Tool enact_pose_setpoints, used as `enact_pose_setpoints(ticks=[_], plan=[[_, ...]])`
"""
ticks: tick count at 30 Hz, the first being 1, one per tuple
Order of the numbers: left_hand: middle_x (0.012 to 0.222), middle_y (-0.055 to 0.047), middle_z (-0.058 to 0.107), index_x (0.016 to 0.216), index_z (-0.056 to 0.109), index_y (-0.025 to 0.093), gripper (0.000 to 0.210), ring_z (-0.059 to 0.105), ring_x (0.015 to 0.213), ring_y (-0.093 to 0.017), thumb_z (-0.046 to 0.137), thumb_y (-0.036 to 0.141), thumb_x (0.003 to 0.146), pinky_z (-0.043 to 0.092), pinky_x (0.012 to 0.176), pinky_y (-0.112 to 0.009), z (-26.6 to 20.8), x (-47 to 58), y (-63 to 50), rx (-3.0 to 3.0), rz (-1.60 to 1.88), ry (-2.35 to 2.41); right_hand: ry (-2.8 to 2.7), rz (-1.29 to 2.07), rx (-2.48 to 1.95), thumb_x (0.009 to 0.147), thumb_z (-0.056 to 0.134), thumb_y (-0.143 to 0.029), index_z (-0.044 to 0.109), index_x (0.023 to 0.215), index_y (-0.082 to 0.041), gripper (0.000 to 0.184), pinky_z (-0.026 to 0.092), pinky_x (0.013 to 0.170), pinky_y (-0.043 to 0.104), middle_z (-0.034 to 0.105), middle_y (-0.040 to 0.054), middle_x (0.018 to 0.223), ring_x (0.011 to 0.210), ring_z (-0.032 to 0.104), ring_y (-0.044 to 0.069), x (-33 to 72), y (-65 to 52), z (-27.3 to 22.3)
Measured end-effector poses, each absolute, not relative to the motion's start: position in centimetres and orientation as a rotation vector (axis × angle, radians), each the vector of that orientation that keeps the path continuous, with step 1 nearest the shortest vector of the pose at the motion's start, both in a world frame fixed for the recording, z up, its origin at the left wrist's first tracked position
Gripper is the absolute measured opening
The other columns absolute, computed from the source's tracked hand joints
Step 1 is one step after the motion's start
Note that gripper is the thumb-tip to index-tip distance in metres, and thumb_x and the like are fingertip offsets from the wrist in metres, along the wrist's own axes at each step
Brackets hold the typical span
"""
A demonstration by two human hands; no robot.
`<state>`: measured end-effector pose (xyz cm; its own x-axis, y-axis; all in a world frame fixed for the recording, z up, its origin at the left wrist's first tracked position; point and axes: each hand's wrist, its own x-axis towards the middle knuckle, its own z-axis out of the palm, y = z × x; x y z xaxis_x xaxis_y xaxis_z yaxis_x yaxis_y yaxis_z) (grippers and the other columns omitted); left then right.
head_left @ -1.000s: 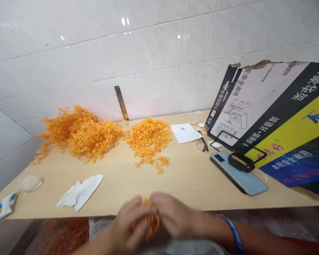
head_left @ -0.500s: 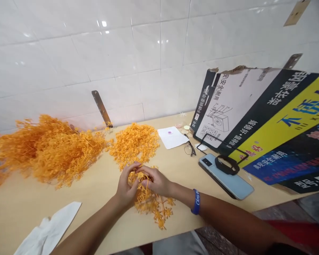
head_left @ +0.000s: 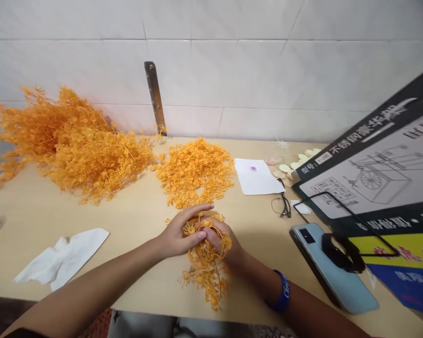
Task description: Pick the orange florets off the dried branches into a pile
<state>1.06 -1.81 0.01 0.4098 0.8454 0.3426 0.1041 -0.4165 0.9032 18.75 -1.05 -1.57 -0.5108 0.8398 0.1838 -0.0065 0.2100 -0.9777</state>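
A bunch of orange plastic flower stems (head_left: 207, 270) is held between my hands near the table's front edge, its lower sprigs hanging toward me. My left hand (head_left: 183, 232) cups its left side, the fingers reaching over the top and the thumb pressed against the blossoms. Curled round the right side is my right hand (head_left: 229, 239), with a blue wristband on that arm; some of its fingers are hidden by the flowers. Just beyond my hands lies a pile of loose orange plastic blossoms (head_left: 197, 169).
A large heap of orange plastic sprays (head_left: 81, 145) covers the back left. White cloth (head_left: 65, 256) lies front left. To the right are white paper (head_left: 255, 178), glasses (head_left: 285, 205), a light blue phone (head_left: 338, 267) and a printed cardboard box (head_left: 373, 164). A metal bracket (head_left: 155, 98) stands at the wall.
The view has swung right and levelled. My left fingers are straighter over the flowers, and my right hand has turned round the bunch. Both hands still hold it.
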Motion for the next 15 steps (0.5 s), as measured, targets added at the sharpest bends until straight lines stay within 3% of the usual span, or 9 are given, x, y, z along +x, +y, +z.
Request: enact_pose_setpoints(ticks=[5, 8, 12, 15], plan=[[0.149, -0.011, 0.046, 0.145, 0.042, 0.028, 0.066, 0.044, 0.137, -0.03, 0.069, 0.035, 0.086, 0.04, 0.112, -0.042, 0.3, 0.7, -1.6, 1.758, 0.932, 0.804, -1.687, 1.462, -0.709, 0.095, 0.046, -0.051, 0.06, 0.087, -0.019, 0.036, 0.049, 0.078, 0.032, 0.063, 0.0064, 0.086, 0.08, 0.06, 0.019, 19.0, -0.9, -1.6], [0.152, -0.011, 0.042, 0.148, 0.039, 0.028, 0.062, 0.042, 0.139, -0.03, 0.062, 0.036, 0.091, 0.037, 0.114, -0.043, 0.4, 0.6, -1.6, 1.78, 0.931, 0.747, -1.673, 1.455, -0.674, 0.094, 0.048, -0.051, 0.06, 0.087, -0.018, 0.036, 0.048, 0.082, 0.032, 0.062, 0.007, 0.088, 0.085, 0.058, 0.019, 19.3, -0.6, -1.7], [0.154, -0.011, 0.038, 0.152, 0.033, 0.028, 0.058, 0.038, 0.141, -0.03, 0.047, 0.045, 0.098, 0.033, 0.115, -0.045, 0.2, 0.5, -1.5, 1.847, 0.975, 0.647, -1.645, 1.617, -0.653, 0.088, 0.057, -0.056, 0.056, 0.088, -0.018, 0.038, 0.046, 0.068, 0.028, 0.056, 0.0031, 0.081, 0.071, 0.052, 0.014, 19.3, -0.4, -1.2], [0.155, -0.01, 0.037, 0.152, 0.033, 0.028, 0.06, 0.035, 0.142, -0.031, 0.046, 0.051, 0.097, 0.03, 0.116, -0.045, 0.1, 0.6, -1.6, 1.896, 0.989, 0.607, -1.639, 1.808, -0.539, 0.079, 0.067, -0.059, 0.056, 0.094, -0.017, 0.045, 0.045, 0.063, 0.026, 0.055, 0.0019, 0.08, 0.068, 0.051, 0.013, 18.9, -0.7, -0.6]])
